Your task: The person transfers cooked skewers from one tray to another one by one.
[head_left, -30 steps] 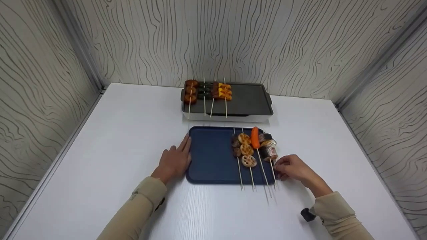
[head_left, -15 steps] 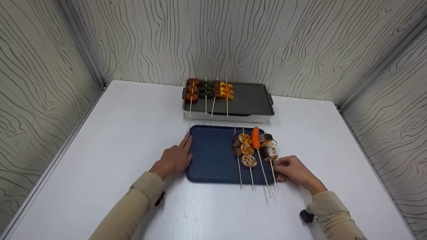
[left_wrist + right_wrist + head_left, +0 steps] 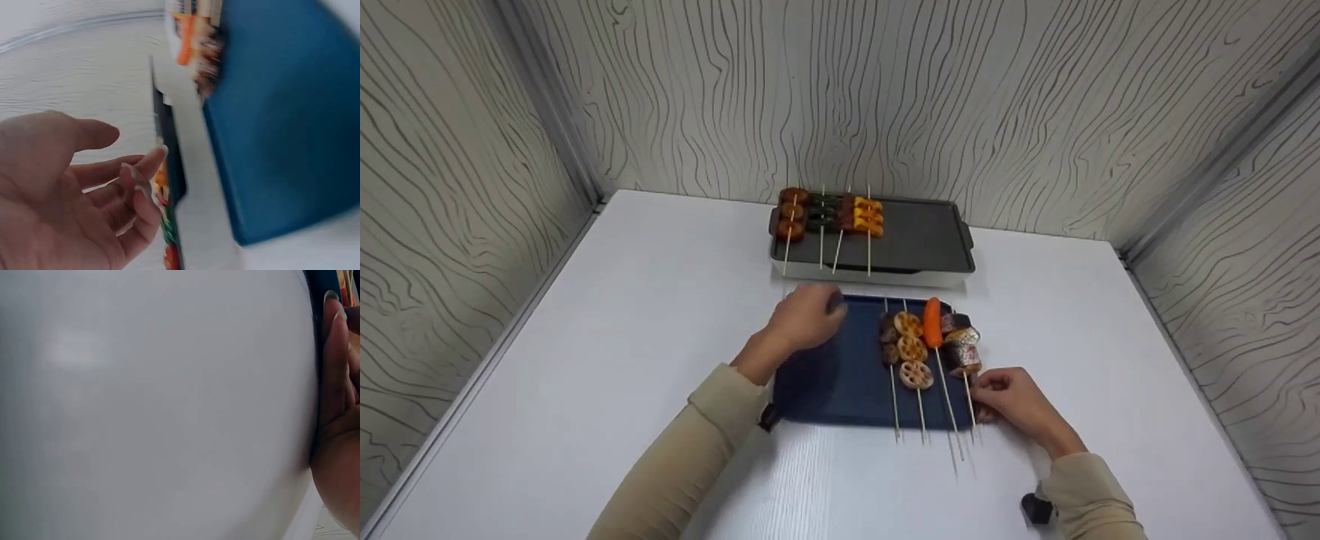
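Note:
My left hand (image 3: 806, 315) is raised over the left end of a dark blue tray (image 3: 840, 397). In the left wrist view its fingers bend loosely with nothing between them. At the tray's right edge my right hand (image 3: 1014, 401) pinches the rim, fingertips beside the stick of the rightmost skewer. Along the tray's right side lie a dark meat skewer (image 3: 889, 341), a lotus root skewer (image 3: 916, 374), an orange sausage skewer (image 3: 932, 324) and a skewer of silvery-skinned chunks (image 3: 964, 355). The skewers' sticks reach past the near rim.
Behind the tray stands a dark griddle (image 3: 926, 236) on a white base. Skewers lie on its left half: round brown slices (image 3: 792, 211), dark green pieces (image 3: 820, 217), brown pieces (image 3: 846, 214) and yellow pieces (image 3: 868, 217). Wood-grain panels wall in the white table (image 3: 675, 262).
My left hand has left the tray's left edge and moved up and to the right over it, fingers now bent. The right hand stays at the tray's right edge.

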`<state>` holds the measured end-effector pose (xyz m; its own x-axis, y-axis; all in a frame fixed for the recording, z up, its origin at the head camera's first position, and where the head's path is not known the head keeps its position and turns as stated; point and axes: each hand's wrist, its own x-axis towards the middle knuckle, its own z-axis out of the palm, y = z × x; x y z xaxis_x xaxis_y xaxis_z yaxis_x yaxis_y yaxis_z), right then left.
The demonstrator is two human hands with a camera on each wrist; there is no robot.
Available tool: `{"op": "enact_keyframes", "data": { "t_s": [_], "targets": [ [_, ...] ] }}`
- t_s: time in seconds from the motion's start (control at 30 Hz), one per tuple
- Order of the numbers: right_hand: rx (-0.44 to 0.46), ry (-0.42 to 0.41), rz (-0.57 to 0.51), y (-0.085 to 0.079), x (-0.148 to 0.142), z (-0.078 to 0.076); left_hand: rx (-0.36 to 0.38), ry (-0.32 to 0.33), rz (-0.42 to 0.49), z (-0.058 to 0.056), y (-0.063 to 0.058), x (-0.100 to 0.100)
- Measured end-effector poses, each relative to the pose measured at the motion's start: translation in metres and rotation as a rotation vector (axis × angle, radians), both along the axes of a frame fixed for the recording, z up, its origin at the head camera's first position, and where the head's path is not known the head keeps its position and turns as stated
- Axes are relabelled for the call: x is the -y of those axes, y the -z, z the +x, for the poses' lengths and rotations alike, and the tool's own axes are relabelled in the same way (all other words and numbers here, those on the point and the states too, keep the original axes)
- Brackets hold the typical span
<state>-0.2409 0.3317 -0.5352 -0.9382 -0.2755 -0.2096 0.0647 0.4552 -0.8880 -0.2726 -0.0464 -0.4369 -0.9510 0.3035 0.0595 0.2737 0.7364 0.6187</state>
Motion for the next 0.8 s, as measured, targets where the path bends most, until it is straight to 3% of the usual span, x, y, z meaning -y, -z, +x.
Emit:
{"op": "enact_keyframes", "data": {
  "t_s": [0.17, 0.33, 0.43, 0.57, 0.8],
  "targets": [
    [-0.016, 0.028, 0.008, 0.002, 0.0, 0.004, 0.02, -0.009, 0.14, -0.038, -0.01, -0.026],
    [-0.018, 0.045, -0.007, 0.002, 0.002, 0.004, 0.08, -0.091, 0.13, -0.076, -0.003, -0.041],
    [-0.01, 0.046, -0.003, 0.001, 0.003, 0.004, 0.14, -0.108, 0.155, -0.094, 0.004, -0.048],
    [-0.01, 0.043, -0.002, 0.001, 0.001, 0.005, 0.192, -0.147, 0.194, -0.11, 0.012, -0.061],
    [-0.021, 0.052, -0.019, 0.004, 0.0, 0.004, 0.102, -0.314, 0.194, -0.126, 0.018, -0.077]
  ]
}}
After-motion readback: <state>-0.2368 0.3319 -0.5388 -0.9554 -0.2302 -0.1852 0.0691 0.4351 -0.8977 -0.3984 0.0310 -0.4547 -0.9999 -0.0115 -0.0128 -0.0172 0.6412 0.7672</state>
